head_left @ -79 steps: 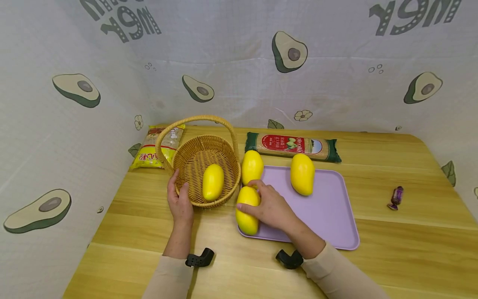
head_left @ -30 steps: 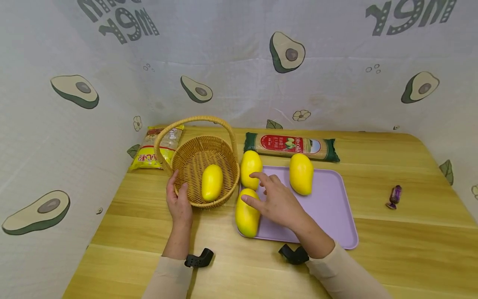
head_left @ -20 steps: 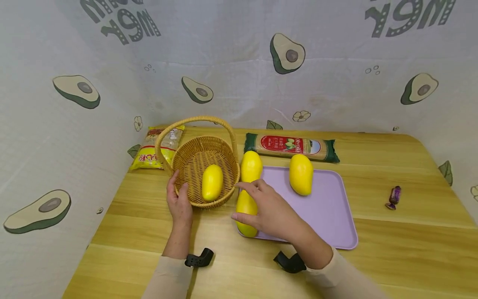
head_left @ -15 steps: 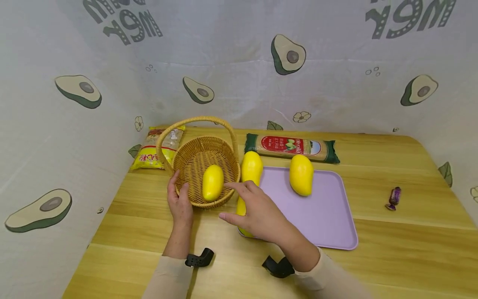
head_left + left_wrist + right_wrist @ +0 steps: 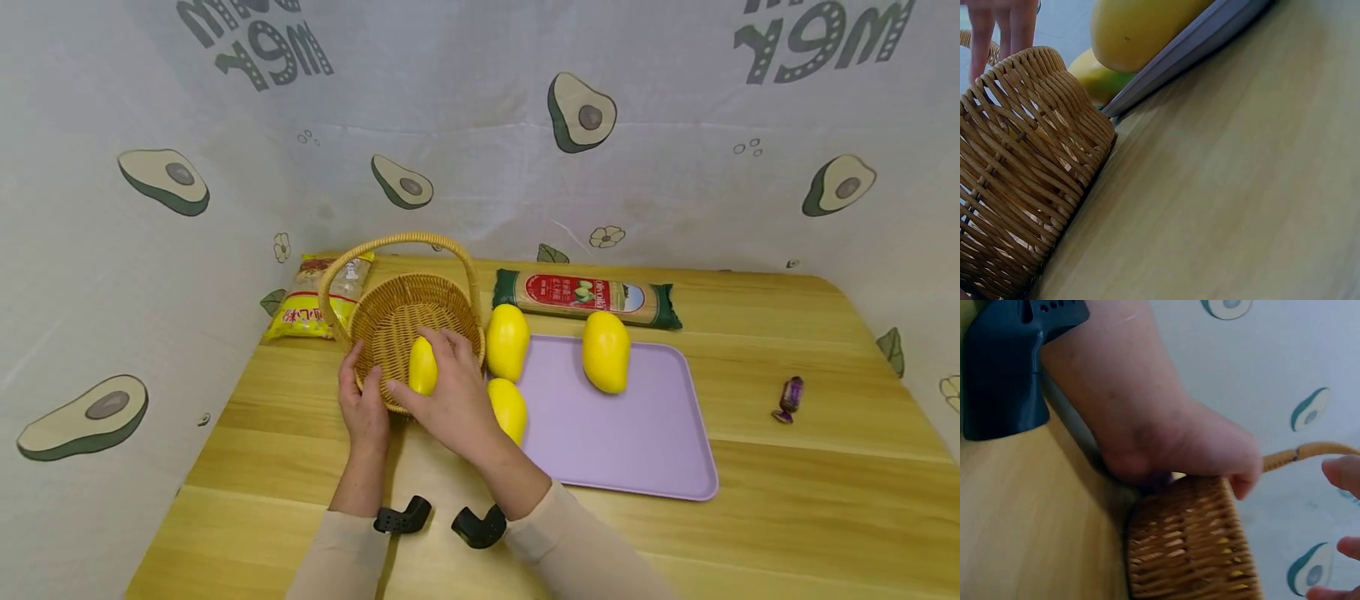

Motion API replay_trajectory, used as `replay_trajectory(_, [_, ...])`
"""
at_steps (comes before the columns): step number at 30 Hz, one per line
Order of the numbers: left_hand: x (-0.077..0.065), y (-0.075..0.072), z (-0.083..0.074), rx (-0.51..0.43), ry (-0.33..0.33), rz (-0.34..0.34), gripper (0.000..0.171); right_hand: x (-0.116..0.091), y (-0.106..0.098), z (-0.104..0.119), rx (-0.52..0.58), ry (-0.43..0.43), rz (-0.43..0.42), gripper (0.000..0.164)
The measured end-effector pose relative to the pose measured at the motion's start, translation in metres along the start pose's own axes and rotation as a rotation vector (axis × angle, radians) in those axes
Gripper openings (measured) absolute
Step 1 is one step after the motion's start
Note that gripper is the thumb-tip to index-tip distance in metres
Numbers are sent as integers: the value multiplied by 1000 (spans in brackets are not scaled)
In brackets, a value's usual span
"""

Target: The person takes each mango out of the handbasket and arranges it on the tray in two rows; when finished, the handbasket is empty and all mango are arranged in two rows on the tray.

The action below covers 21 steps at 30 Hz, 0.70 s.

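In the head view my left hand [image 5: 365, 408] holds the near left side of a wicker basket [image 5: 405, 293], its thumb hooked over the rim. One yellow mango [image 5: 422, 367] lies inside the basket. My right hand [image 5: 457, 404] is over the basket's near right side, thumb and fingers spread about that mango and partly covering it. In the right wrist view its fingertips [image 5: 1342, 475] are apart above the basket. A second mango [image 5: 508, 410] lies at the lilac tray's left edge, partly behind my right hand, and a third mango [image 5: 507, 342] sits just beyond it.
Another mango [image 5: 606, 352] rests on the far part of the lilac tray [image 5: 622, 442]. Behind the tray lies a spaghetti pack [image 5: 585, 297]. A yellow food bag [image 5: 307, 304] is left of the basket, and a purple wrapped candy [image 5: 789, 400] lies far right.
My right hand has let go of the mango at the tray's left edge and moved left over the basket. The left hand stays on the basket.
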<state>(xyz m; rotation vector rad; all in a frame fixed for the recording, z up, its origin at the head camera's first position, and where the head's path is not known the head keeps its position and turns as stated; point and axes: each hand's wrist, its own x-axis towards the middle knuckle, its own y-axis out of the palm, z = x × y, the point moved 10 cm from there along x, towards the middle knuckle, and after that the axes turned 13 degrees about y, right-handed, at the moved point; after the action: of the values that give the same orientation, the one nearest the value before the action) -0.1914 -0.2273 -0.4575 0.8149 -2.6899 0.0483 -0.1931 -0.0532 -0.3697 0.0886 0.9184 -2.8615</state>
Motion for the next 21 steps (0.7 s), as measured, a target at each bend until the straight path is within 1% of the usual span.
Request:
replay_trajectory(5, [0,-1,2,2,3,-7,48,16,16,1,22,8,-36,77])
replay_trajectory(8, [1,-1,2,2,9,-10,47,23,22,1,17,21,-58,77])
replay_trajectory(13, [1,-1,3,-3,10,-17,46,31,28,-2,-59,61,-76,76])
replay_trajectory(17, [1,-1,2,-23,8,-22,47,37,29,-2,-122,77,-69,79])
replay_trajectory(19, [1,0,2,-25,8,-19,47,40,28,-3,-126,89,-50,81])
replay_trajectory(21, [1,1,2,-28,6,-14,48,44,28,-5,-111,107,-15,84])
